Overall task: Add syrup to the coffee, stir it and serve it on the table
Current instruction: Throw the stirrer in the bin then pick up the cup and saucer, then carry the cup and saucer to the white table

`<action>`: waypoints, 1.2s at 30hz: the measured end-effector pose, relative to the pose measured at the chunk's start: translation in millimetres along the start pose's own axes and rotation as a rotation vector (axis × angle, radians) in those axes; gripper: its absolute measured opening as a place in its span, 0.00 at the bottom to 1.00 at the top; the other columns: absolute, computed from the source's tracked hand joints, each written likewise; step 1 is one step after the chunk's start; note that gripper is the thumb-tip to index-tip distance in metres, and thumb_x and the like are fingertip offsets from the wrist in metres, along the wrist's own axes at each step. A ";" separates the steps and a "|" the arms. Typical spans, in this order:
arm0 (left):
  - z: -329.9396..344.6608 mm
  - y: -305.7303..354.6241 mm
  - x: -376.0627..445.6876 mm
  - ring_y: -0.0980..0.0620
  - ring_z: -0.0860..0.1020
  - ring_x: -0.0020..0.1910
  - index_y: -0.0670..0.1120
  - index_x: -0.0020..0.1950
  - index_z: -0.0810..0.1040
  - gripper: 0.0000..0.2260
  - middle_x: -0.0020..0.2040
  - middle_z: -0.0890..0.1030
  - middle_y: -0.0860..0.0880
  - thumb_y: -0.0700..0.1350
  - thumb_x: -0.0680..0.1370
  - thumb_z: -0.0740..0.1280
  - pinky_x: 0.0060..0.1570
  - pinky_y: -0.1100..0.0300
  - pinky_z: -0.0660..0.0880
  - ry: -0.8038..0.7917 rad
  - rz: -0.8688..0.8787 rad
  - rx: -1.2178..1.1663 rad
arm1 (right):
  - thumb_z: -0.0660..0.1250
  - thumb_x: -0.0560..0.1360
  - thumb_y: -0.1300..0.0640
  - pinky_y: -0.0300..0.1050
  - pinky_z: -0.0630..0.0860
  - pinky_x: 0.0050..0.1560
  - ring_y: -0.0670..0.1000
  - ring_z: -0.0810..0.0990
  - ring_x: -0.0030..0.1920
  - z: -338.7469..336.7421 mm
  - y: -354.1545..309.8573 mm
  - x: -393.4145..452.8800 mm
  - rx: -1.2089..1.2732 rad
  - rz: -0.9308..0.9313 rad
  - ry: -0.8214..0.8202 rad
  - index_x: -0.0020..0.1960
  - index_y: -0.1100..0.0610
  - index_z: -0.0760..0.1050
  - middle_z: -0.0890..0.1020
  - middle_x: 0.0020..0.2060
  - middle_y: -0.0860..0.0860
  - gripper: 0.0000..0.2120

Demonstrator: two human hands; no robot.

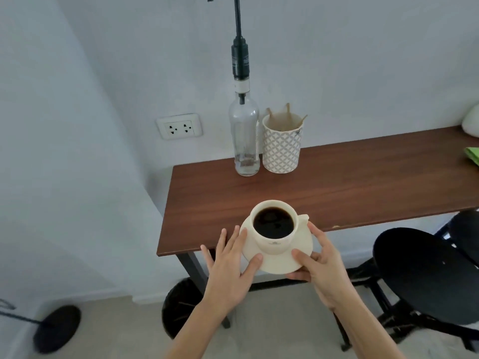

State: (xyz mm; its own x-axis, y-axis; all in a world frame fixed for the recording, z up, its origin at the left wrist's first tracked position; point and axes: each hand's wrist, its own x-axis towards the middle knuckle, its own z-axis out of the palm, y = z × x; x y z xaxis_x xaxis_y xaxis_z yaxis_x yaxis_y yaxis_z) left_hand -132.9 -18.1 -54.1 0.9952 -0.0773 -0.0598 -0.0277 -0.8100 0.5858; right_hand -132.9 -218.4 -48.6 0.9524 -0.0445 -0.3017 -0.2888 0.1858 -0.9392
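A cream cup (274,225) full of black coffee stands on a cream saucer (298,251), held over the near edge of the brown wooden table (337,187). My left hand (230,265) grips the saucer's left rim, thumb on top. My right hand (321,260) holds its right rim, thumb on top and fingers beneath. At the table's back stands a clear glass syrup bottle (245,136) with a tall black pump. Beside it a patterned cup (282,146) holds wooden stirrers (287,110).
A black round stool (425,275) stands at the right under the table edge. A black bin (178,307) sits below the table. A wall socket (179,128) is at the left. Something green (473,155) and something white (473,123) lie at the table's far right. A black stand base (55,327) rests on the floor.
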 end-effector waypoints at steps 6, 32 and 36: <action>0.8 14.1 -39.9 0.53 0.54 0.83 0.61 0.80 0.55 0.29 0.79 0.54 0.66 0.55 0.82 0.64 0.82 0.48 0.46 0.170 -0.061 -0.310 | 0.68 0.77 0.70 0.50 0.84 0.33 0.58 0.87 0.42 -6.9 -15.1 -5.6 -0.052 0.007 -0.166 0.77 0.48 0.62 0.85 0.49 0.62 0.34; -33.8 -49.9 -470.6 0.43 0.86 0.55 0.47 0.81 0.62 0.37 0.58 0.85 0.45 0.35 0.75 0.74 0.56 0.45 0.83 1.003 -0.631 -0.864 | 0.66 0.77 0.71 0.48 0.85 0.33 0.59 0.88 0.40 177.8 82.8 -274.8 -0.286 0.183 -1.127 0.75 0.45 0.64 0.84 0.52 0.65 0.34; -35.0 -59.3 -575.1 0.45 0.87 0.54 0.47 0.82 0.60 0.37 0.53 0.88 0.56 0.33 0.77 0.73 0.56 0.50 0.83 1.114 -0.683 -0.835 | 0.65 0.78 0.72 0.49 0.85 0.34 0.57 0.88 0.36 209.1 127.1 -361.2 -0.307 0.233 -1.266 0.76 0.45 0.64 0.83 0.48 0.65 0.34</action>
State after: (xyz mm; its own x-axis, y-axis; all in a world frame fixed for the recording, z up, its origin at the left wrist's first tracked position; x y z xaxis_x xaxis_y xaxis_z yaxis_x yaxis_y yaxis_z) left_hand -700.3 94.7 -26.1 0.3712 0.9226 -0.1055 0.1262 0.0625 0.9900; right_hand -493.2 26.5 -24.7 0.2620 0.9303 -0.2567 -0.3077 -0.1715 -0.9359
